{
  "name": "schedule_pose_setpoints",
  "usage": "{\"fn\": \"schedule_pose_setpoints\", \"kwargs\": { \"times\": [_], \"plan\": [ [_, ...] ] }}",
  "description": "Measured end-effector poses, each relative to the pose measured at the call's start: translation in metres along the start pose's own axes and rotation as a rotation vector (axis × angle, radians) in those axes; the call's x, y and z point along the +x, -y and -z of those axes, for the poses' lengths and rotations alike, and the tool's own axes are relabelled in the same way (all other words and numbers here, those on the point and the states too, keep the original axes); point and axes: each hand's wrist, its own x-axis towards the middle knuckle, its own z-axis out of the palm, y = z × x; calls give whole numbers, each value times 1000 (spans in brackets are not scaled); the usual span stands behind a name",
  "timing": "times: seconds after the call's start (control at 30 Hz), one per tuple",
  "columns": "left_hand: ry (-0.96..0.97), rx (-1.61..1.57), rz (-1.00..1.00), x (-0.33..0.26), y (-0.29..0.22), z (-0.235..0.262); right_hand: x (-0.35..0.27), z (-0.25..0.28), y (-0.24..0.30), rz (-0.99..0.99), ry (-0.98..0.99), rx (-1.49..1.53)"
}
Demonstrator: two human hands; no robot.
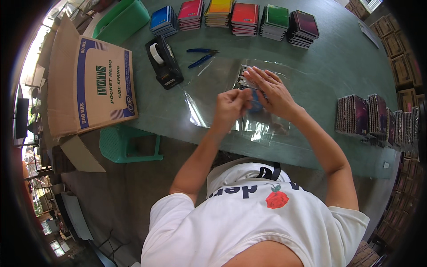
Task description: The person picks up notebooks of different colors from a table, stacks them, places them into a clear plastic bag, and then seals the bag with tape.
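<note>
In front of me on the table, a spiral notebook (255,101) with a blue cover lies in or under clear plastic, largely hidden by my hands. My right hand (275,92) rests flat over it, fingers stretched toward the far left. Close against its left side, my left hand (232,106) is closed in a pinch. What those fingers grip is too small to make out. Clear plastic bags (207,95) spread flat around and beneath both hands, shining at the near edge.
Stacks of notebooks in several colours, one of them red (245,18), line the far side. Left are a black tape dispenser (167,66), blue-handled cutters (201,60), a green bin (122,22) and a cardboard box (109,89). Purple notebook packs (353,115) stand right. A stool (129,144) sits below.
</note>
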Motion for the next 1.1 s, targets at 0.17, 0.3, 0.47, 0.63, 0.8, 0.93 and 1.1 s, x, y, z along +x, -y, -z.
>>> {"fn": "schedule_pose_setpoints", "kwargs": {
  "times": [0.17,0.3,0.47,0.63,0.8,0.93,1.1],
  "plan": [
    [-199,500,-211,25,48,2,2,12,8,-67,46,97],
    [-305,618,-219,26,52,17,19,24,-5,-370,56,100],
    [135,494,-430,66,-7,10,-4,13,-46,-699,114,517],
    [477,678,-429,91,-20,-49,-73,41,-41,-1057,-13,1509],
    [727,829,-1158,65,-46,-200,-172,138,-18,-1028,-684,854],
    [482,819,-1551,65,10,-301,-235,185,-16,-978,-1052,-242],
    [833,640,-1244,60,52,-321,-251,150,-2,-1176,-900,-85]
  ]
}}
